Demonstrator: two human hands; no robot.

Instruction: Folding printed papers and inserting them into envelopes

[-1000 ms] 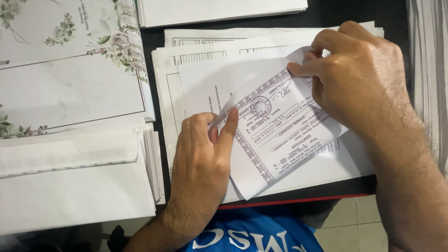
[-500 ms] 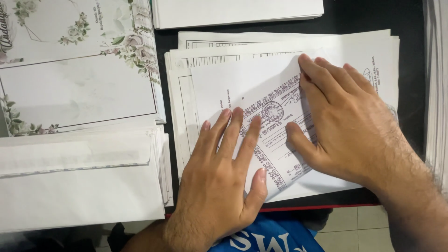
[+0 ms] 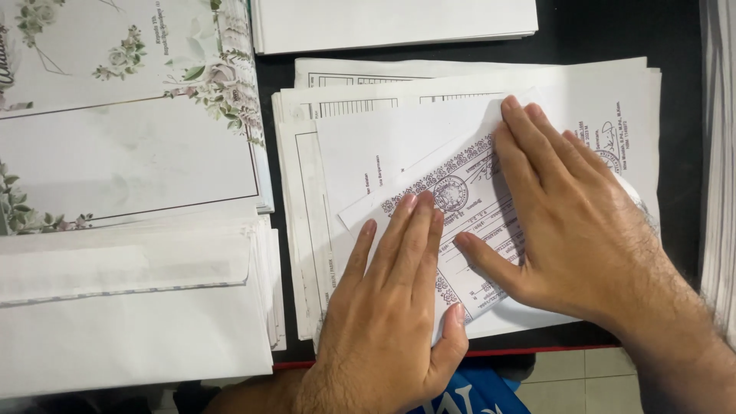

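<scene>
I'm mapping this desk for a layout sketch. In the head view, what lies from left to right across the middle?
Stack of white envelopes → left hand → folded bordered sheet → right hand → edge of a paper stack at the far right.

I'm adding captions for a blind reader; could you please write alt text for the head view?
Both hands press flat on a folded printed sheet, left hand beside right hand, atop a paper stack on a dark table. White envelopes and floral cards lie left.
</scene>
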